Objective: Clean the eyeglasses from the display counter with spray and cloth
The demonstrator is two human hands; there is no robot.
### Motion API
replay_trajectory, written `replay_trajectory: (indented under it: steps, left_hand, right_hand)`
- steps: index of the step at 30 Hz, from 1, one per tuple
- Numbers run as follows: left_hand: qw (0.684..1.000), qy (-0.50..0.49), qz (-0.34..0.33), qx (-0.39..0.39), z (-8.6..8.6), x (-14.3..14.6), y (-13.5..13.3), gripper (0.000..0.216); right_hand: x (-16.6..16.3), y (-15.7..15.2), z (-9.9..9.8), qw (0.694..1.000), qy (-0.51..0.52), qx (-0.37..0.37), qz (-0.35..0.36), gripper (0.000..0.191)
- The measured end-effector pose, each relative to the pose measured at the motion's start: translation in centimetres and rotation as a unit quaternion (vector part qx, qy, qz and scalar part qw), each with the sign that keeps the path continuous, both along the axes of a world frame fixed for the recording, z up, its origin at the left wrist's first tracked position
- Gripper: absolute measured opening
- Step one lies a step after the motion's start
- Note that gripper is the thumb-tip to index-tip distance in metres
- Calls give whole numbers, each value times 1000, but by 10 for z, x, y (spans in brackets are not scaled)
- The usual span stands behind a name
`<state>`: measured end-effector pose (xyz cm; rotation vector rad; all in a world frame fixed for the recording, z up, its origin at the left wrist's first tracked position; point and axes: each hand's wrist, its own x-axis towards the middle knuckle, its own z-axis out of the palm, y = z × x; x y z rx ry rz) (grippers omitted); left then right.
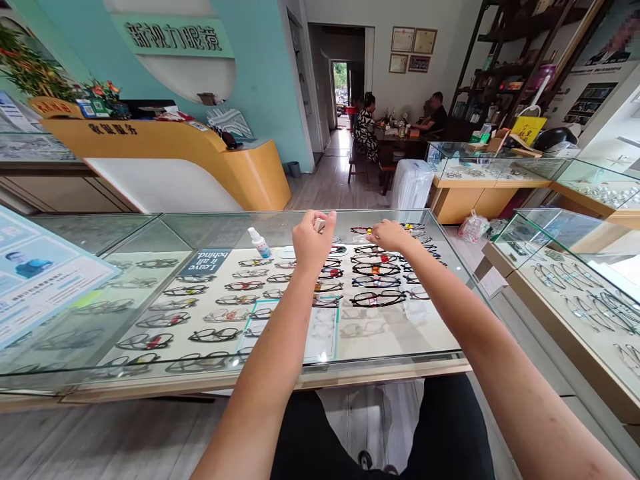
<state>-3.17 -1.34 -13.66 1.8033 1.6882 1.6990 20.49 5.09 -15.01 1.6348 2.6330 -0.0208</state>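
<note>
My left hand (311,241) is raised above the glass counter, its fingers curled round a small pale thing (319,225) whose kind I cannot make out. To its right, my right hand (390,236) reaches to the far end of the counter. Its fingertips are together at a pair of eyeglasses (361,231) with a yellow and red tag; the exact grip is partly hidden. Nearer to me, dark-framed eyeglasses (377,298) lie in a column on the glass. A white spray bottle (260,243) stands left of my left hand.
The glass display counter (385,367) holds several rows of eyeglasses. A printed sign (45,273) leans in at the left. More display cases (575,267) stand at the right. Behind are an orange reception desk (255,177), a wrapped suitcase (413,183) and two people seated at a table.
</note>
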Motion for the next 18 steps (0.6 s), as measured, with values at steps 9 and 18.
replay_trajectory:
  steps: [9, 18]
  left_hand:
    - [1000, -1, -11, 3, -2, 1, 1, 36]
    - [1000, 1, -13, -16, -1, 3, -1, 37]
  right_hand:
    - [-4, -14, 0, 1000, -7, -5, 0, 55]
    - [-8, -18, -7, 1000, -16, -20, 2, 66]
